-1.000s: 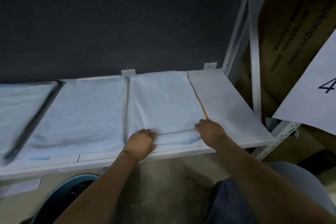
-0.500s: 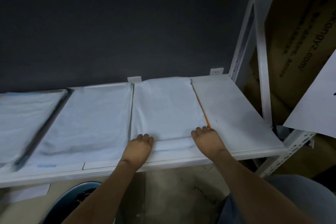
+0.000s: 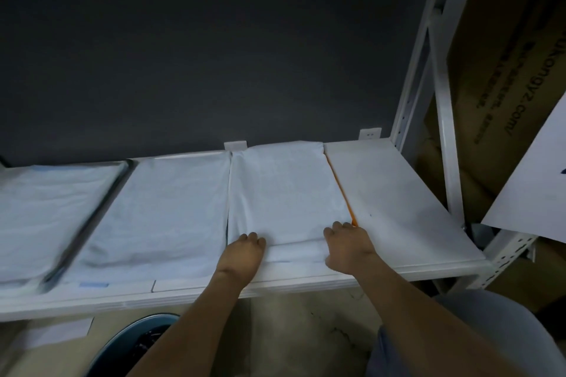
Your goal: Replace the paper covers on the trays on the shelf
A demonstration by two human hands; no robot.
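Hands on the centre paper cover [image 3: 284,193]
My left hand [image 3: 242,254] and right hand [image 3: 349,245] curl over its front edge — pinching or pressing, I cannot tell.

Both bare forearms reach forward from the lower frame, the left nearly straight and the right slanting in from the lower right. The left hand [image 3: 242,251] and right hand [image 3: 349,243] lie palm down and apart, backs to the camera, on the near edge of the paper [image 3: 284,193]. Their fingers bend down at the far end. The tips are hidden, so a pinch cannot be told.
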